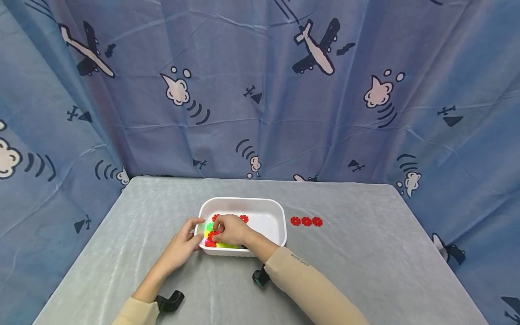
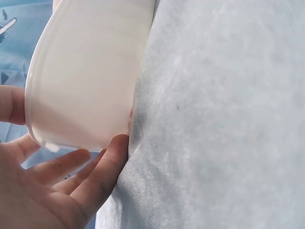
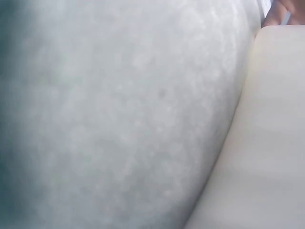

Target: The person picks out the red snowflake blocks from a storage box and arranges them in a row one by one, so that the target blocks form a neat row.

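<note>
A white plastic tub (image 1: 266,225) stands on the table, holding red, green, yellow and pink plastic pieces. My left hand (image 1: 180,246) holds the tub's left end; in the left wrist view its fingers (image 2: 106,164) spread along the outer wall, with one at the rim. Inside the tub's left half, my right hand (image 1: 233,230) reaches down with thumb and fingers around a red notched disc (image 1: 212,235). Whether it pinches that disc cannot be made out. The right wrist view shows mostly tablecloth and the tub's outer wall (image 3: 257,124).
To the right of the tub, several red notched discs (image 1: 306,221) lie in a short row on the grey tablecloth (image 1: 349,266). A blue curtain (image 1: 260,90) printed with aeroplanes hangs behind the table and along its sides.
</note>
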Demonstrator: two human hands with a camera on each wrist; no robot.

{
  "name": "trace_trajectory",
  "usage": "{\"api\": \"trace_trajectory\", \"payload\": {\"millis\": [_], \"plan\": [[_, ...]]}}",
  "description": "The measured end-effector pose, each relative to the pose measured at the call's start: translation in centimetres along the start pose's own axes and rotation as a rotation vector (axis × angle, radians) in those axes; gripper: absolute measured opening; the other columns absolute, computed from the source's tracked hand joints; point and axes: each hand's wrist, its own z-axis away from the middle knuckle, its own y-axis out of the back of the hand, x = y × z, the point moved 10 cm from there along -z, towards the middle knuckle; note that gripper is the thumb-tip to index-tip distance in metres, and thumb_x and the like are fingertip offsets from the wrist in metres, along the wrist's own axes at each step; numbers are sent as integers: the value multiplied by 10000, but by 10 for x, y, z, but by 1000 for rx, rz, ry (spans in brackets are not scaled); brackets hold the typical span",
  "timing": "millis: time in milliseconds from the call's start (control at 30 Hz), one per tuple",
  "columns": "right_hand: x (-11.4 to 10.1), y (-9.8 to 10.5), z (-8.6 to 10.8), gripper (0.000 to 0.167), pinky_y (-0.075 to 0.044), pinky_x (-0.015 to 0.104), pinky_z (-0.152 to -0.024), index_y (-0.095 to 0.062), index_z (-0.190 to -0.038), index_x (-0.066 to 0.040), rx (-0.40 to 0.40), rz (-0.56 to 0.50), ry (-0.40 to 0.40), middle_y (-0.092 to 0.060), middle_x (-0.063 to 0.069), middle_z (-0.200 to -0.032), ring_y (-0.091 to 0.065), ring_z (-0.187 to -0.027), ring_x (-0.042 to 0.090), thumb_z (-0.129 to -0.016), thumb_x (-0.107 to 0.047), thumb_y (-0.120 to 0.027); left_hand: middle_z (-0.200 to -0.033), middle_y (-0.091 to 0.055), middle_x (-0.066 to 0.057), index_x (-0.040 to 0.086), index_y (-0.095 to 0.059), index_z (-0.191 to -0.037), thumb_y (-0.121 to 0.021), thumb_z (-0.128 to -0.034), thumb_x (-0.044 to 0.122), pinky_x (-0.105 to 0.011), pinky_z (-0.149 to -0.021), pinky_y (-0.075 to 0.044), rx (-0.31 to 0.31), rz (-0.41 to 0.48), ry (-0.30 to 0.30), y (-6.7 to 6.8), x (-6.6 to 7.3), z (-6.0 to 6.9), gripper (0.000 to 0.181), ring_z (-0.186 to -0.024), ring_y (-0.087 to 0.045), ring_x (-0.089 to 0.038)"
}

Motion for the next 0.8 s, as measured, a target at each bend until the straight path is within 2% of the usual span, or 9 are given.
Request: {"api": "trace_trajectory", "payload": {"millis": [333,567,800], "plan": [[2,0,1,218,-411,218,-638,-628,-957,-163,-6,4,-13,-558,-47,-773,-510,-711,101,-862,-185,-822,-1373,-571,-247,80,-471,-1433,-549,-1019,84,-295,-771,-564,6,6,-12,-1,0,1,421,-1041,-664,-257],[2,0,2,238,-413,229,-641,-591,-952,-147,2,-59,-6,-550,-32,-750,-510,-691,116,-859,-89,-802,-1369,-572,-239,85,-472,-1428,-547,-1018,84,-291,-768,-564,8,4,-9,-1,0,0,417,-1019,-663,-242],[5,0,3,190,-429,217,-613,-602,-931,-154,13,-130,-21,-569,-18,-752,-525,-674,123,-885,-61,-761,-1381,-562,-251,77,-466,-1434,-548,-1017,80,-284,-775,-559,-1,13,-12,-2,0,0,424,-1039,-659,-251]]}}
